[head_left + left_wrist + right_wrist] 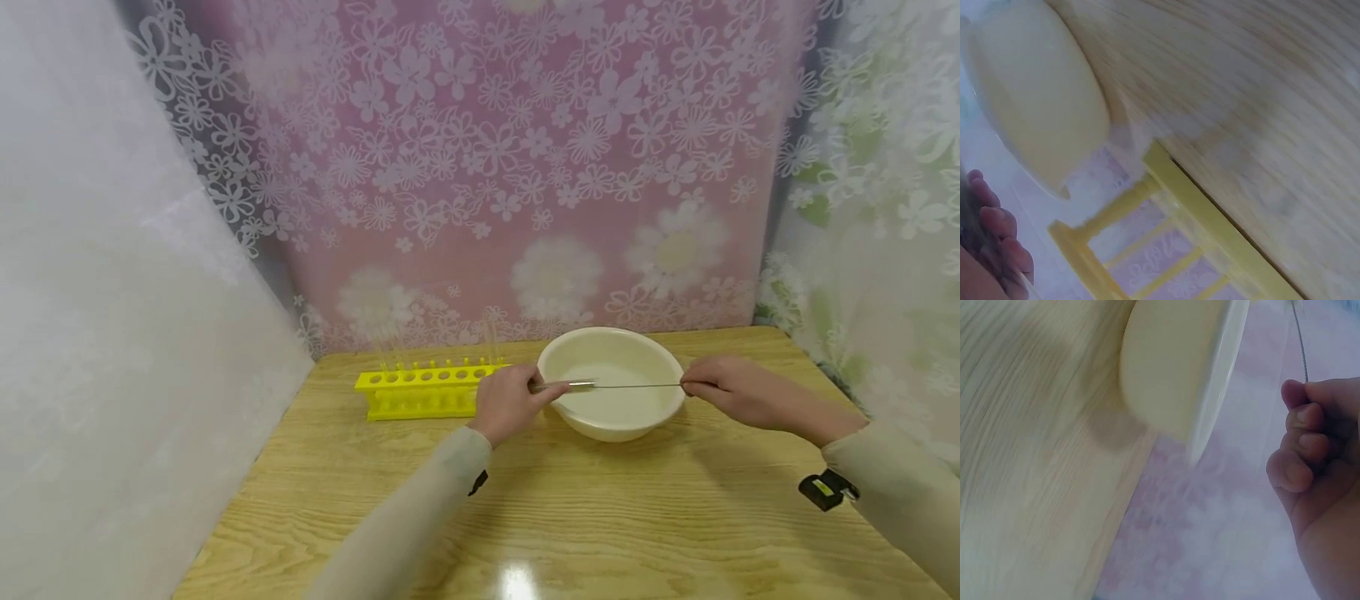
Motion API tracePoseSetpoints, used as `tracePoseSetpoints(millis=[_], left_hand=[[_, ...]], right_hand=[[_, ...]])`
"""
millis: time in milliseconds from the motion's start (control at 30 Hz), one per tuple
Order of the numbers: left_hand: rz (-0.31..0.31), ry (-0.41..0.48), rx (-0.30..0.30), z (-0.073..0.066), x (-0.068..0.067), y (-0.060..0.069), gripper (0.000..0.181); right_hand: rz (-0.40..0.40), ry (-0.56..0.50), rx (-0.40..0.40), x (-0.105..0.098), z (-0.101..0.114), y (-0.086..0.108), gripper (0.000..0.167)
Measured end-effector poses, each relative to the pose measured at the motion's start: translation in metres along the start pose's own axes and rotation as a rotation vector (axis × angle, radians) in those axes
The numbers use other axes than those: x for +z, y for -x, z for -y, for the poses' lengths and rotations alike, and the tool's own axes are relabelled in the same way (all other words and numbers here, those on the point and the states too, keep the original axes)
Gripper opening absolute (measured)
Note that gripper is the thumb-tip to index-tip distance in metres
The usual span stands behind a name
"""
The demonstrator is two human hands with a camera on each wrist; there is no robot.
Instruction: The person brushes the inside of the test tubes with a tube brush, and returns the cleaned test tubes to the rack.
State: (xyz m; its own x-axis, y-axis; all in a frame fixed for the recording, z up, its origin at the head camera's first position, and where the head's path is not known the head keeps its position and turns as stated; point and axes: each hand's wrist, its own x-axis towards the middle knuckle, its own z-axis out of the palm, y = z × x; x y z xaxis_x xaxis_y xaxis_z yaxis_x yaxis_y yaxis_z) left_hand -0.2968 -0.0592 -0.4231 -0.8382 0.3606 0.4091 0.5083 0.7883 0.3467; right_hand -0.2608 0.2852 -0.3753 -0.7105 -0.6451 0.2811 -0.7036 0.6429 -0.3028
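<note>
Over the white basin (611, 427), my left hand (510, 404) grips a clear test tube (582, 385) that lies roughly level, its mouth toward the right. From that mouth runs the thin twisted wire handle (637, 386) of what looks like a test tube brush; its bristles cannot be made out. My right hand (733, 390) pinches the wire's far end at the basin's right rim. In the right wrist view, thumb and forefinger hold the wire (1300, 347) while the other fingers (1291, 472) curl in. Fingers (1000, 222) of the left hand show at the left wrist view's edge.
A yellow test tube rack (420, 408) stands left of the basin, partly behind my left hand. Several clear tubes stand upright along it, one of them a faint tube (491, 340). The wooden table (570, 517) meets flowered curtains (450, 275) at the back and sides.
</note>
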Motion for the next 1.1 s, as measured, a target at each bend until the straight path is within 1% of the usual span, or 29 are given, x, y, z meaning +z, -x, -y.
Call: tracePoseSetpoints(millis=[67,100,267,333,433,467,533,600,700,767,900,1000,1100], left_hand=[[-0.006,0.005,0.001,0.005,-0.002,0.001,0.046],[-0.002,0.008,0.003,0.006,-0.002,0.001,0.046],[0.014,0.014,0.000,0.007,-0.001,-0.001,0.048],[0.017,0.020,-0.011,0.010,-0.001,0.000,0.049],[0.022,0.021,-0.055,0.018,-0.001,0.003,0.050],[0.024,0.018,-0.069,0.020,-0.001,0.004,0.051],[0.035,0.023,-0.090,0.024,-0.001,0.005,0.050],[0.039,0.027,-0.084,0.026,-0.001,0.005,0.050],[0.033,0.054,-0.050,0.024,-0.002,0.004,0.048],[0.022,0.056,-0.033,0.021,-0.003,0.003,0.047],[0.008,0.030,-0.037,0.016,-0.004,0.001,0.046],[0.014,0.005,-0.043,0.011,-0.003,0.001,0.047],[0.022,-0.017,-0.034,0.007,-0.001,0.000,0.049]], right_hand=[[-0.013,-0.007,0.037,-0.005,-0.005,0.005,0.017],[-0.020,-0.002,0.041,-0.006,-0.007,0.006,0.017],[0.003,0.017,0.082,-0.013,-0.013,0.010,0.017],[0.015,0.033,0.116,-0.015,-0.018,0.015,0.017],[-0.006,0.084,0.148,-0.018,-0.026,0.026,0.016],[-0.022,0.101,0.149,-0.018,-0.029,0.030,0.016],[-0.066,0.148,0.121,-0.018,-0.035,0.034,0.016],[-0.110,0.180,0.087,-0.017,-0.039,0.035,0.016],[-0.148,0.202,0.080,-0.017,-0.042,0.034,0.017],[-0.163,0.189,0.102,-0.018,-0.042,0.033,0.016],[-0.166,0.195,0.122,-0.016,-0.039,0.030,0.015],[-0.127,0.167,0.137,-0.012,-0.033,0.025,0.015],[-0.082,0.104,0.161,-0.007,-0.025,0.018,0.016]])
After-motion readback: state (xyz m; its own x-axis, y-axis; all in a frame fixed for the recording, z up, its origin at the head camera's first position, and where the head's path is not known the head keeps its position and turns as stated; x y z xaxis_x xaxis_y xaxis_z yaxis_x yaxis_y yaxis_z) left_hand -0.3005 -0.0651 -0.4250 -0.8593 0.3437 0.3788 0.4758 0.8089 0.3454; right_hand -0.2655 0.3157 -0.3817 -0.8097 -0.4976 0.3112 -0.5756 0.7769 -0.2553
